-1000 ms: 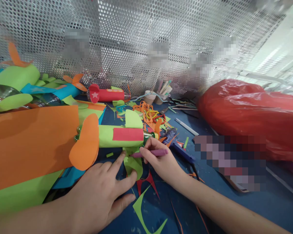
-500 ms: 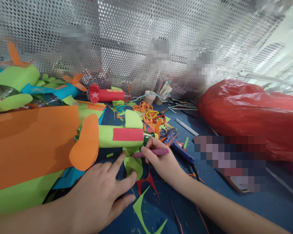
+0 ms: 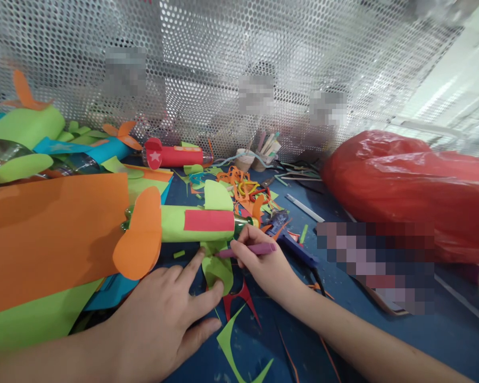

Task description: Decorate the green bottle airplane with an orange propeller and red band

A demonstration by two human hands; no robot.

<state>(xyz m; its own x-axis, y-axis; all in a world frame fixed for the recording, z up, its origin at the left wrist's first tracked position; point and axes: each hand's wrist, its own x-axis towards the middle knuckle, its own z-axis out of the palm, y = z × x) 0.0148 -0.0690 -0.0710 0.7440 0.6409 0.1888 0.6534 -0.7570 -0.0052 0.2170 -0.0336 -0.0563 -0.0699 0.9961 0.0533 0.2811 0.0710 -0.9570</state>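
Note:
A plastic bottle wrapped in lime-green paper (image 3: 173, 223) lies on its side, with a red paper strip (image 3: 209, 220) on it. An orange paper tail piece (image 3: 138, 242) stands at its left end, and green paper wings stick out on both sides. My left hand (image 3: 171, 298) lies with fingers spread, its fingertips touching the near green wing (image 3: 219, 274). My right hand (image 3: 257, 252) pinches a purple marker (image 3: 261, 248), whose tip rests on or just over that wing. Red and green paper offcuts lie just below.
Several paper-covered bottles and an orange sheet (image 3: 56, 234) fill the left. Paper scraps (image 3: 243, 186), a blue glue gun (image 3: 297, 247) and cups of markers (image 3: 265, 159) lie beyond the hands. A big red plastic bag (image 3: 407, 197) sits right, before a perforated metal screen (image 3: 207, 69).
Almost nothing differs. Both hands, the marker and the bottle keep their places; only the blurred shapes behind the screen have shifted slightly.

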